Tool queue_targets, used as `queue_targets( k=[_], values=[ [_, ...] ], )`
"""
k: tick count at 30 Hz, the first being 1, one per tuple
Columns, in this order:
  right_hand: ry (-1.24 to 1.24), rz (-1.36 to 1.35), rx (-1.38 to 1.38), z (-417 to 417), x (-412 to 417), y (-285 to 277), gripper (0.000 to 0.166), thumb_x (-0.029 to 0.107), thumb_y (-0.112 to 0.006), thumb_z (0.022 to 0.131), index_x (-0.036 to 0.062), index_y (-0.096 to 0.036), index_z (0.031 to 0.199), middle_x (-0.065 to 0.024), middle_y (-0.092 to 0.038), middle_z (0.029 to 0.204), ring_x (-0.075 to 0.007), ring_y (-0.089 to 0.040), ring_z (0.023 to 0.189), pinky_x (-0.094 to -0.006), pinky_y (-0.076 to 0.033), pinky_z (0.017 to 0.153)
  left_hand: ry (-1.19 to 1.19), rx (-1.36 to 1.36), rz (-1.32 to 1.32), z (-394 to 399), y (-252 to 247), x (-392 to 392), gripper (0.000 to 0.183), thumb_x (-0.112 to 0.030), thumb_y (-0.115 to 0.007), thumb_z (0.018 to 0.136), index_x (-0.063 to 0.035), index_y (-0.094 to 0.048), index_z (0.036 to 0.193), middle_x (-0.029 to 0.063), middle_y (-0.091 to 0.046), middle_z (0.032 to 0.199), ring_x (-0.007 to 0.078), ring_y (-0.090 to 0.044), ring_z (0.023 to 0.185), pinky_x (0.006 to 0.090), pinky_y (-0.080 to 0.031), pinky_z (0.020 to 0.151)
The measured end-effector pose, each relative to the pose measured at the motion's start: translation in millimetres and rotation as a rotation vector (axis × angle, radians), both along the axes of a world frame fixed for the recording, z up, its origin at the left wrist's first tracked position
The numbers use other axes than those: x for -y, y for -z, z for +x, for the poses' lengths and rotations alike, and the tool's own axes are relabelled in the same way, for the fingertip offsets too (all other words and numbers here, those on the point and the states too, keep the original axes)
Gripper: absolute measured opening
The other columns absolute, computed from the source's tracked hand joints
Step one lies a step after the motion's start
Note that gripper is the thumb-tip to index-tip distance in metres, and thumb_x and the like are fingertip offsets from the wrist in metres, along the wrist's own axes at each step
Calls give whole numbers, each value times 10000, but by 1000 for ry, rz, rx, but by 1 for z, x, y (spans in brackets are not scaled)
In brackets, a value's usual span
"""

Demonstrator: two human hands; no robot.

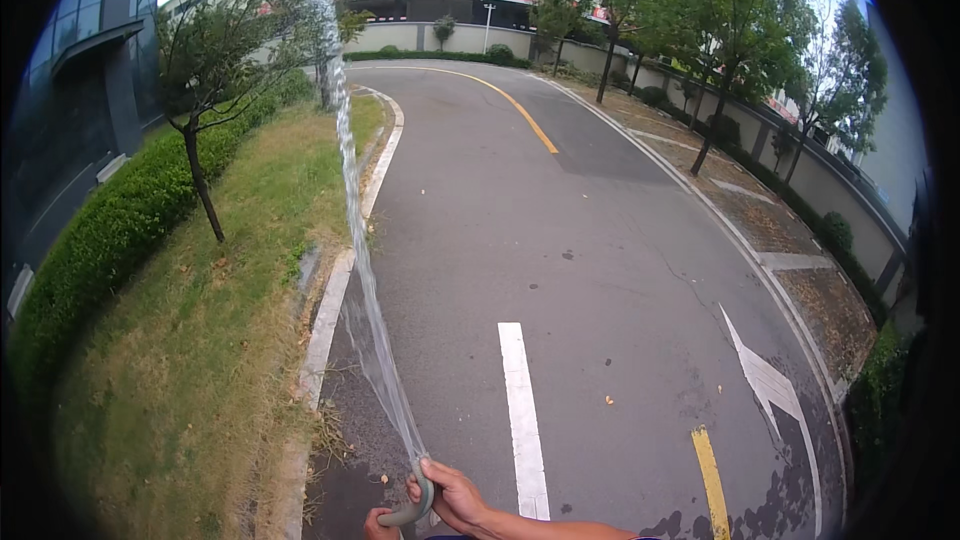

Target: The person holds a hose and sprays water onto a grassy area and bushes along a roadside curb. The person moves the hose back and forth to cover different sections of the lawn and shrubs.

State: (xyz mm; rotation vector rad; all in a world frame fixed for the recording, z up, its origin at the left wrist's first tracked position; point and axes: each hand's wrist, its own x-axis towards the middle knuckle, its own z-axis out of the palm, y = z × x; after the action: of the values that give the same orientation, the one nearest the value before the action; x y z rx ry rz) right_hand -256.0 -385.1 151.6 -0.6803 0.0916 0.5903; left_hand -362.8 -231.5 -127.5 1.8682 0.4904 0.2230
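Observation:
A grey-green garden hose (pixel 424 504) bends upward at the bottom of the view. My right hand (pixel 459 499) grips it near its open end, with the thumb close to the mouth. Lower on the bend, my left hand (pixel 381 526) is closed around the hose and partly cut off by the picture's bottom edge. From the hose end a jet of water (pixel 360 240) shoots up and forward, crossing in front of the kerb and a tree at the far left. A thinner sheet of spray splits off on its left side near the outlet.
An asphalt road (pixel 465 255) with painted markings curves away ahead. On the left, a white kerb (pixel 328 322) borders a grass strip (pixel 195 330), a small tree (pixel 199 172) and a clipped hedge (pixel 127 232). Trees and a wall (pixel 825 172) line the right side.

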Motion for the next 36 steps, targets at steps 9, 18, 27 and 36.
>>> queue_targets(
  k=[9, 18, 27, 36],
  values=[
    [-164, -48, -108, 131, -22, -4, 307, 309, -420, 981, 32, -470, 858, -77, -502, 725, -177, -464, 720, -307, -398, 717, 65, -184, -62, 51, 94, -28, 200, -118, -570, 845, -58, -664, 1011, 61, -667, 749, 162, -618, 688, 334, -497, 621],
    [-178, 33, -217, 282, -18, 31, 327, 332, -426, 972, 23, -480, 880, -78, -485, 708, -193, -447, 700, -307, -385, 701, -47, -216, -128, 166, 3, -29, 196, -135, -645, 821, -29, -666, 985, 39, -647, 712, 133, -588, 633, 321, -455, 550],
    [-297, 66, -284, 481, -1, 65, 262, 284, -435, 975, 40, -453, 881, -67, -480, 710, -174, -454, 678, -296, -410, 666, -133, -483, 29, 351, -98, 14, 241, -202, -674, 790, -15, -669, 941, 104, -657, 723, 146, -575, 667, 366, -438, 575],
    [-386, 104, -321, 642, 3, 63, 265, 282, -422, 980, 37, -443, 884, -72, -477, 712, -179, -451, 679, -297, -404, 669, -176, -563, 102, 529, -151, 21, 252, -215, -678, 780, -14, -670, 932, 119, -659, 732, 162, -585, 676, 373, -440, 584]
  ],
)
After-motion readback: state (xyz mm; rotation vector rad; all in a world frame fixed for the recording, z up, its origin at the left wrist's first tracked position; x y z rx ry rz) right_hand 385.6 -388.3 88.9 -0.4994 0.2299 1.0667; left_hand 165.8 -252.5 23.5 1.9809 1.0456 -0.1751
